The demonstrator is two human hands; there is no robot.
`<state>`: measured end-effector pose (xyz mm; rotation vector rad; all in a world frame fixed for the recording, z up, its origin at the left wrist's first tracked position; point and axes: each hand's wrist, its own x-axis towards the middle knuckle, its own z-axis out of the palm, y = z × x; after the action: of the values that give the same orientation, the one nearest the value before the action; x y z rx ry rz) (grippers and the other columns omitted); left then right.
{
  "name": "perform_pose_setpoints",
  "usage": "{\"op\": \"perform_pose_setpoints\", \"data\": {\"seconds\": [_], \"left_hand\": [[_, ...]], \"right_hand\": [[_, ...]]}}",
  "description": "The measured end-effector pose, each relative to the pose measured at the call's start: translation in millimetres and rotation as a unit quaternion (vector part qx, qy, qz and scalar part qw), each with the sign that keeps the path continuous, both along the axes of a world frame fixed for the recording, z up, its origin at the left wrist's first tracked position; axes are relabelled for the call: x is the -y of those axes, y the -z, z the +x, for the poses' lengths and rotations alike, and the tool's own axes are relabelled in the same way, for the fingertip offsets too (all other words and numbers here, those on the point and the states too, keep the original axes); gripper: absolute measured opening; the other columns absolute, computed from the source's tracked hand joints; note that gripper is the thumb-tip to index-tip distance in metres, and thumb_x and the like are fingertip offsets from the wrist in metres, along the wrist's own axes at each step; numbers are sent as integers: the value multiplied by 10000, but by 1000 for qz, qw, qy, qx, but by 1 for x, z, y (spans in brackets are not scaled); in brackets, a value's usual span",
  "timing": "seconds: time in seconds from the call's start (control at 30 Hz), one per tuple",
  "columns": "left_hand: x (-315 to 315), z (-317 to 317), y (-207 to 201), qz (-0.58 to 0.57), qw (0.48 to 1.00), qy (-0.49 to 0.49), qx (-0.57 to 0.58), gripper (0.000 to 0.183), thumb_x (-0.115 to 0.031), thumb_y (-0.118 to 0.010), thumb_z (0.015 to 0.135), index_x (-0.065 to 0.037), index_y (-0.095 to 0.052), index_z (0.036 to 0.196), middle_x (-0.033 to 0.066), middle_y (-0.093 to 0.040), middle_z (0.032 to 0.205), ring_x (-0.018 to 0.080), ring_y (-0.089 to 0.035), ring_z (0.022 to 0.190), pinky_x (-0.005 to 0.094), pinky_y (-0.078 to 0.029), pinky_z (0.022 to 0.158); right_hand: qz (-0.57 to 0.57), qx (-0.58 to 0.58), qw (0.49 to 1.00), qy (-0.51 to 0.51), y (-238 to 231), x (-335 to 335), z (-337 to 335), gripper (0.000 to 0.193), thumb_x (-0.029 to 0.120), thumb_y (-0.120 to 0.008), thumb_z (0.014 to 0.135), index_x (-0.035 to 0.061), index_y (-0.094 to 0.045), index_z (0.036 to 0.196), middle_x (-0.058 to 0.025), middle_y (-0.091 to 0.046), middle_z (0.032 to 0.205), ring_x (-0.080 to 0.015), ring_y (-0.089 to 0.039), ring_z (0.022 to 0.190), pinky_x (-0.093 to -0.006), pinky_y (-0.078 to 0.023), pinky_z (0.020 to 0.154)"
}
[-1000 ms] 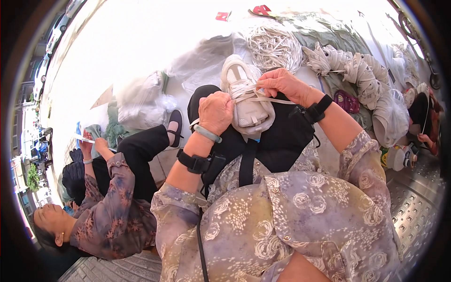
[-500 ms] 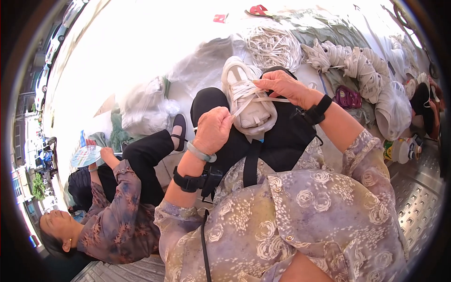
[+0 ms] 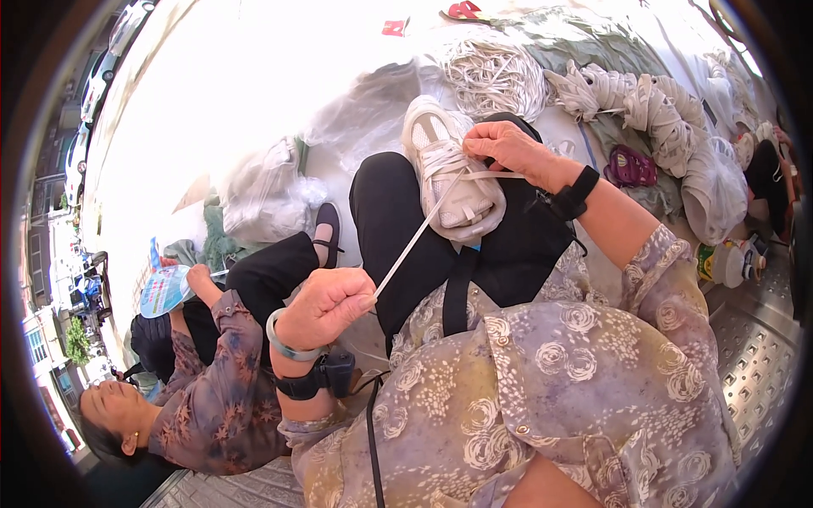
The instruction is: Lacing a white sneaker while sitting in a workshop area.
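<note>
A beige-white sneaker (image 3: pixel 464 213) rests on my black-trousered lap, toe pointing away, with laces criss-crossed over its front. My left hand (image 3: pixel 326 306) is closed on one end of the shoelace (image 3: pixel 412 245), which runs taut from the sneaker down to my fingertips. At the right side of the lacing, my right hand (image 3: pixel 513 154) pinches the lace against the sneaker's edge; the exact grip is partly hidden. Another stretch of lace passes beneath that hand toward the right.
Beyond my knees lies a heap of white laces (image 3: pixel 494 78). A row of pale shoes (image 3: pixel 665 118), a purple item (image 3: pixel 630 166) and clear plastic bags (image 3: pixel 271 190) surround me. On the left sits a person (image 3: pixel 216 381) holding a fan (image 3: pixel 165 290). Containers (image 3: pixel 728 264) stand at right.
My left hand has pulled away from the sneaker, down and to the left, drawing out a long straight length of lace. The right hand stays by the lacing.
</note>
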<state>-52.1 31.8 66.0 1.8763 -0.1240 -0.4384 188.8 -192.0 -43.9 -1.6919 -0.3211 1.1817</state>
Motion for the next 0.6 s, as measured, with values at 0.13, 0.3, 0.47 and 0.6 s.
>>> {"op": "perform_pose_setpoints", "data": {"seconds": [0.13,0.3,0.47,0.6], "left_hand": [[23,17,-24,-27,993,61,95,183,-109,-550,842,-11,-486,702,90,-464,627,274,-469,542,318,-373,496],[33,34,-34,-18,989,93,115,189,-105,-542,858,-6,-500,703,69,-481,612,225,-481,515,289,-378,481],[30,47,-31,-84,992,-83,-32,194,-169,-560,903,-6,-588,801,-30,-524,619,29,-468,539,177,-380,487],[31,52,-2,-107,974,-193,-51,168,-155,-549,908,-6,-620,877,-32,-523,621,29,-464,537,166,-383,489]], "right_hand": [[50,128,991,-9,6,-4,-6,221,254,-534,891,56,-625,928,22,-581,805,-77,-517,763,-245,-422,670],[161,218,942,-199,-44,-14,-43,357,331,-506,918,-6,-606,982,-36,-559,709,-124,-534,697,-272,-438,658],[246,29,939,-238,-109,-9,-33,286,271,-510,927,14,-622,984,34,-501,591,-30,-469,569,-182,-361,523],[391,65,915,-72,-139,17,22,292,192,-477,923,-40,-538,1089,21,-479,578,-48,-435,532,-195,-386,540]]}}
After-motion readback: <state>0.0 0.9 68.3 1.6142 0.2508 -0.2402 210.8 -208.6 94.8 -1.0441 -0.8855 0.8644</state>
